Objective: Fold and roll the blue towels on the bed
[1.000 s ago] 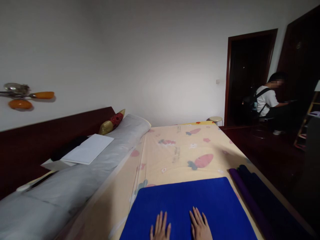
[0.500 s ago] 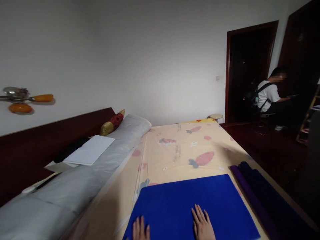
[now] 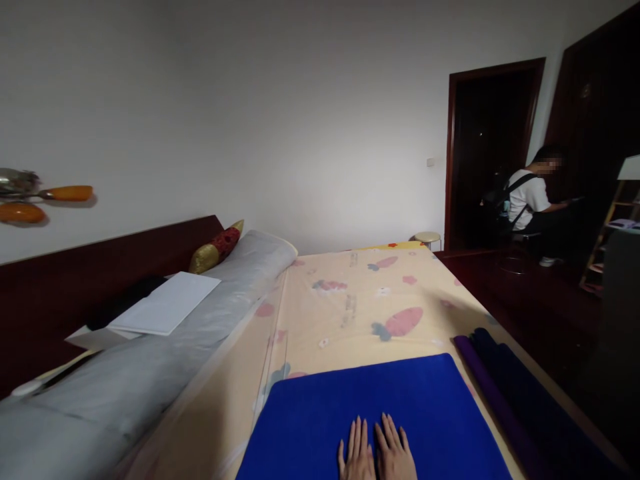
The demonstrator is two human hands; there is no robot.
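A bright blue cloth (image 3: 350, 407) lies flat on a bed covered by a pale yellow sheet (image 3: 350, 300) printed with pink carrots. My left hand (image 3: 356, 457) and my right hand (image 3: 395, 453) rest side by side on the near part of the cloth, palms down, fingers stretched out and almost touching each other. Neither hand holds anything. Only the fingers and part of each hand show at the bottom edge.
Dark purple and navy rolled cloths (image 3: 505, 393) lie along the bed's right edge. A long grey bolster (image 3: 165, 353) with white paper (image 3: 165, 303) on it runs along the dark headboard at left. A person (image 3: 533, 200) sits by the doorway at far right.
My left hand has slid right across the blue cloth and now lies next to my right hand. The view shifted slightly.
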